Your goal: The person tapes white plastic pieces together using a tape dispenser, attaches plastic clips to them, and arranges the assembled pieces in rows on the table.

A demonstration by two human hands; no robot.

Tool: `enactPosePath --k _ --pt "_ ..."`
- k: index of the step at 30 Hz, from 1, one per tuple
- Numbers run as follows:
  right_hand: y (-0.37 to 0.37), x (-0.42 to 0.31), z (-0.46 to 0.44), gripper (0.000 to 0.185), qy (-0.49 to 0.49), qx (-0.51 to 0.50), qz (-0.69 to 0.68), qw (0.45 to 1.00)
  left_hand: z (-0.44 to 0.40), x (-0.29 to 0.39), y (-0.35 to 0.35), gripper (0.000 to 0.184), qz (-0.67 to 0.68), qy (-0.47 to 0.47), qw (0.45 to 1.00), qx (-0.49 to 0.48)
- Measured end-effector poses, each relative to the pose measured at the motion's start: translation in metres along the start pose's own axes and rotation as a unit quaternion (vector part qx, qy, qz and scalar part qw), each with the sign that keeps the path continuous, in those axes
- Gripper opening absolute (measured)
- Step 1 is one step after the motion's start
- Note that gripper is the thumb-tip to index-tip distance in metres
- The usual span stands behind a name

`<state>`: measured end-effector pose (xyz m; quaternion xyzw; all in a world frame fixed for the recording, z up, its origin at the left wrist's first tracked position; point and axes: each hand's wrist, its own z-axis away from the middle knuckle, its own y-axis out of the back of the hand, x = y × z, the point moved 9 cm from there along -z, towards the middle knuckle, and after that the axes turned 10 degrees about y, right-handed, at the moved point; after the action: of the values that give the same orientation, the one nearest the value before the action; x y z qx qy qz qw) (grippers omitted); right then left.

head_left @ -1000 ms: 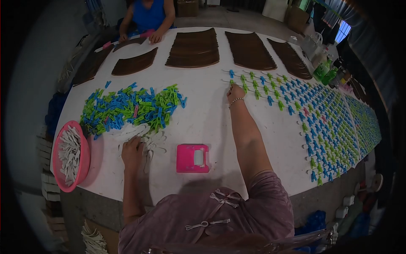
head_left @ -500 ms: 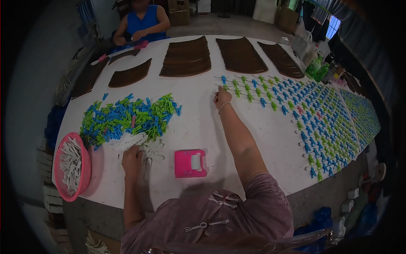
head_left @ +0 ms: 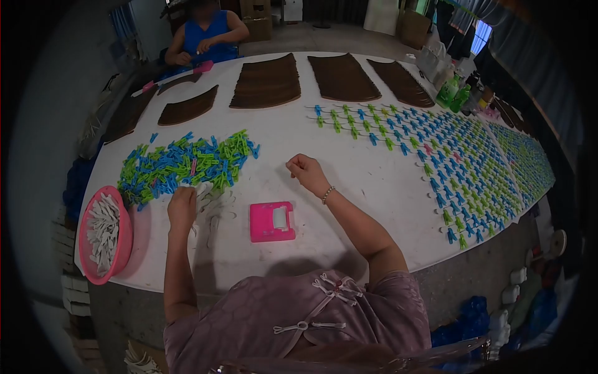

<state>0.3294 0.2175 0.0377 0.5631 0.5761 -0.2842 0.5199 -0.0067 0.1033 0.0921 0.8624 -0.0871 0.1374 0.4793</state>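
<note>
Left hand (head_left: 182, 202): forearm extended nearly straight forward from the near edge of the table, back of hand upward, fingers bent down with tips hidden; whether pinching or loose, cannot tell. Position: at the near margin of the clothespin heap, just beside a scatter of thin white looped pieces (head_left: 208, 202).

Right hand (head_left: 307, 172): elbow bent, forearm slanting inward and forward, fingers curled and pressed together at the tips, directed left; anything between them too small to tell. Position: over the middle of the white tabletop (head_left: 268, 137), between heap and laid-out rows, well apart from both. At wrist: beaded bracelet (head_left: 328, 194).

Heap of blue and green plastic clothespins (head_left: 187, 159), a pink one among them: left half of table.

Slanting rows of blue and green clothespins on thin white strips (head_left: 461, 171): right half of table, in close ranks.

Bright pink boxy dispenser with white roll (head_left: 272, 222): between the two forearms, nearer the person.

Pink plastic basket (head_left: 128, 240), filled with bundled white strips (head_left: 103, 230): left edge.

Dark brown ridged sheets (head_left: 265, 81): far side of table, near a seated co-worker in blue sleeveless top (head_left: 208, 36).
</note>
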Motion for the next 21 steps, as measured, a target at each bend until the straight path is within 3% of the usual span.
enactPosePath --k 2,3,5,7,10,12,15,21 --pt "0.008 -0.011 0.013 0.018 0.014 -0.004 0.033 0.999 -0.008 -0.009 0.007 0.008 0.190 0.098 0.977 -0.006" --pt "0.009 -0.019 0.019 0.018 0.029 -0.008 0.065 0.997 -0.010 -0.016 0.000 0.009 0.302 0.165 0.938 -0.031" --pt "0.004 -0.038 0.030 0.016 0.027 -0.025 0.052 0.998 -0.013 0.004 -0.010 0.019 0.519 0.161 0.837 -0.059" --pt "-0.009 -0.054 0.042 0.014 0.022 -0.045 0.039 0.998 -0.009 0.034 -0.015 0.030 0.562 0.148 0.806 -0.116" --pt "-0.031 -0.078 0.061 0.012 0.056 -0.076 -0.004 0.995 0.006 0.077 -0.018 0.033 0.593 0.179 0.776 -0.118" --pt "-0.043 -0.085 0.072 0.012 0.040 -0.082 -0.140 0.986 0.013 0.105 -0.022 0.034 0.641 0.111 0.746 -0.143" --pt "-0.052 -0.099 0.080 0.013 0.020 -0.079 -0.232 0.969 0.027 0.125 -0.034 0.036 0.653 0.088 0.733 -0.167" --pt "-0.050 -0.068 0.090 0.013 -0.001 -0.085 -0.189 0.978 0.041 0.140 -0.042 0.029 0.616 0.053 0.761 -0.198"
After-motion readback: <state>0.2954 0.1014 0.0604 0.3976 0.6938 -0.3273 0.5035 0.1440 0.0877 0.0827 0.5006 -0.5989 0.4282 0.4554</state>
